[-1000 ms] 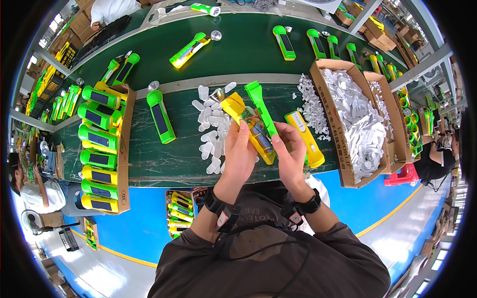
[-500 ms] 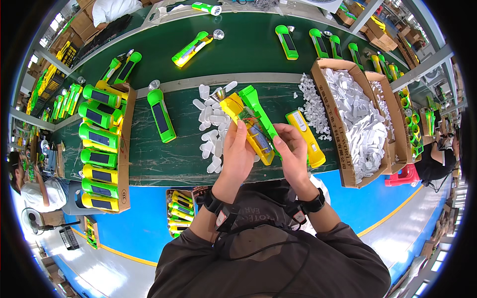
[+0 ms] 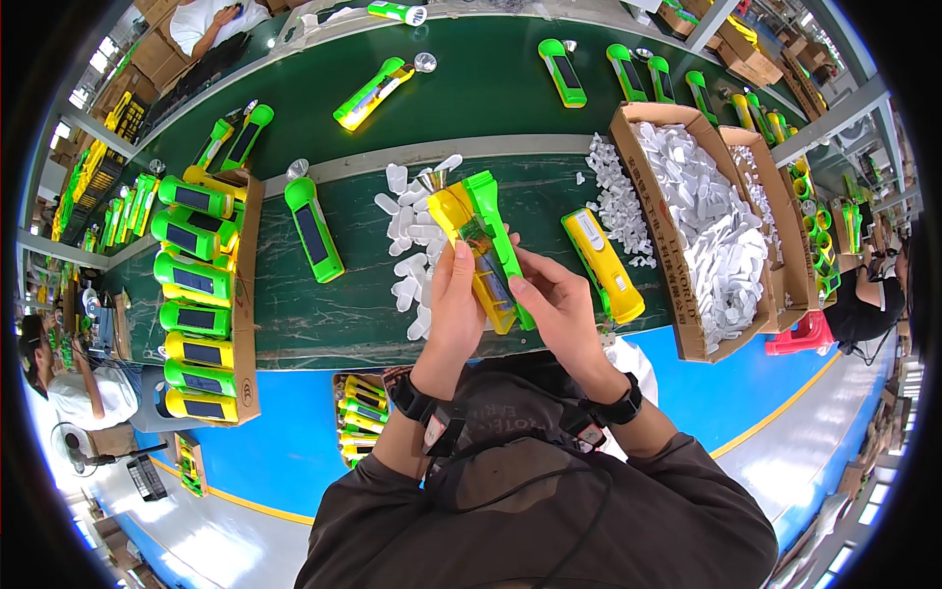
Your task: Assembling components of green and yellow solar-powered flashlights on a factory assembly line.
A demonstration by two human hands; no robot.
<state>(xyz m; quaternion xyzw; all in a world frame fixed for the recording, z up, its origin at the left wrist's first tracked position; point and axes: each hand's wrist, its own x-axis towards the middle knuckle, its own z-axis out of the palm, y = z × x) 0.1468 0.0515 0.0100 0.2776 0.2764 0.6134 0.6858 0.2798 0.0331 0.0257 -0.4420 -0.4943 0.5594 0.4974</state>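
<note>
Both my hands hold a flashlight point(image 3: 478, 245) with its casing split lengthwise, over the near edge of the green bench. My left hand point(image 3: 454, 309) grips the yellow half, where a circuit board and wiring show inside. My right hand point(image 3: 557, 304) has thumb and fingers on the green half point(image 3: 497, 233), which stands slightly apart from the yellow one. A silvery reflector cup point(image 3: 434, 181) sticks out at the far end. To the right lies a yellow and green flashlight point(image 3: 602, 265); small white plastic pieces point(image 3: 402, 221) are scattered on the left.
A carton point(image 3: 247, 319) of solar-panel flashlights stands at the left, with a single flashlight point(image 3: 314, 231) beside it. At the right, a carton point(image 3: 682, 294) holds white plastic pieces, near a loose pile point(image 3: 620, 201). Several flashlights lie on the far green surface point(image 3: 481, 88). Other people are around.
The green and yellow halves have come closer alongside each other, and both hands have shifted slightly left. A person with a white sleeve now shows at the far upper left.
</note>
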